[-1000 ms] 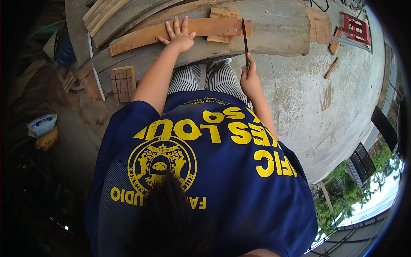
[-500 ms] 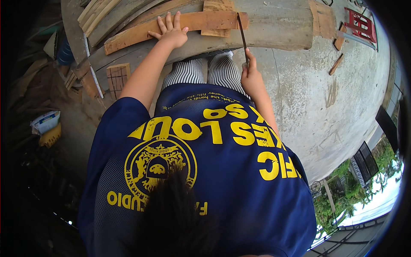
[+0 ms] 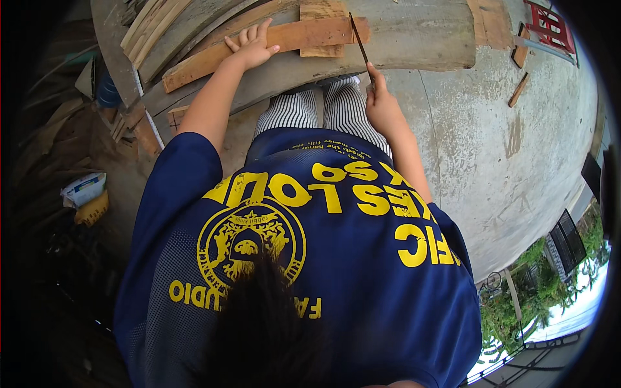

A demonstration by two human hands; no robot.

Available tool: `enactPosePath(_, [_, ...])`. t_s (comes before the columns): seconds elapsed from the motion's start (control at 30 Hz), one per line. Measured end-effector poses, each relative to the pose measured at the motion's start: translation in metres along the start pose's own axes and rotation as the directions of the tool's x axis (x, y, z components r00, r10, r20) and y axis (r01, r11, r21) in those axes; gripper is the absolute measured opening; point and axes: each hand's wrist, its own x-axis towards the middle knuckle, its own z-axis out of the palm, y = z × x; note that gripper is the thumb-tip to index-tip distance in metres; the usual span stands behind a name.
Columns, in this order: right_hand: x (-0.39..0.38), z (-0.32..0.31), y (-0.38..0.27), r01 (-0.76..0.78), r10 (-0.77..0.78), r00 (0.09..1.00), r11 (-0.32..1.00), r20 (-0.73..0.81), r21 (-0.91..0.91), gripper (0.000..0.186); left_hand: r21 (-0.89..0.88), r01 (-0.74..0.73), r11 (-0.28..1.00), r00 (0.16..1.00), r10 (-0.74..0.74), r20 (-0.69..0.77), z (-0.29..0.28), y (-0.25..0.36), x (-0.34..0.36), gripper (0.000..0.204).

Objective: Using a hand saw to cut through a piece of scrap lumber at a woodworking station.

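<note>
A reddish-brown plank [image 3: 301,37] lies crosswise at the far side of the view, over a short wooden board [image 3: 322,53]. My left hand [image 3: 251,49] presses flat on the plank's left half, fingers spread. In my right hand [image 3: 384,105] is the handle of a handsaw [image 3: 359,40], mostly hidden by the fingers. Its thin dark blade, seen nearly edge-on, crosses the plank close to its right end. Under all this runs a wide, weathered grey board [image 3: 420,42].
Stacked timber strips [image 3: 152,32] lie at the far left. A red plastic stool [image 3: 550,27] and wood offcuts [image 3: 518,90] rest on the concrete floor [image 3: 479,136] to the right. A white and yellow bag [image 3: 90,199] sits at the left.
My right hand and the saw have moved slightly forward, away from me. The left hand stays on the plank. The whole view has shifted a little.
</note>
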Motion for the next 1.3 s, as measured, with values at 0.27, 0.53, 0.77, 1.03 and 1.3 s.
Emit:
enactPosePath(0.27, [0.036, 0.000, -0.018, 0.010, -0.012, 0.999, 0.999, 0.048, 0.043, 0.051, -0.023, -0.023, 0.999, 1.000, 0.023, -0.004, -0.003, 0.002, 0.004, 0.071])
enactPosePath(0.53, [0.003, 0.007, 0.007, 0.048, -0.045, 0.998, 0.994, -0.034, 0.094, 0.049, -0.068, 0.002, 0.998, 0.999, -0.005, -0.050, 0.002, -0.003, -0.001, 0.070])
enactPosePath(0.77, [0.044, 0.034, 0.004, 0.125, -0.112, 0.976, 0.990, -0.187, 0.062, 0.051, -0.088, 0.000, 0.996, 0.998, -0.006, -0.058, -0.003, 0.007, -0.001, 0.067])
enactPosePath(1.03, [0.008, 0.027, 0.008, -0.052, 0.046, 0.982, 0.998, -0.185, -0.030, 0.030, -0.107, 0.036, 0.994, 0.998, -0.041, -0.042, -0.006, 0.008, -0.010, 0.065])
enactPosePath(1.3, [0.062, 0.012, -0.025, -0.111, 0.097, 0.980, 0.991, -0.172, -0.073, 0.030, -0.141, 0.010, 0.990, 1.000, -0.013, -0.018, -0.012, 0.013, -0.008, 0.067])
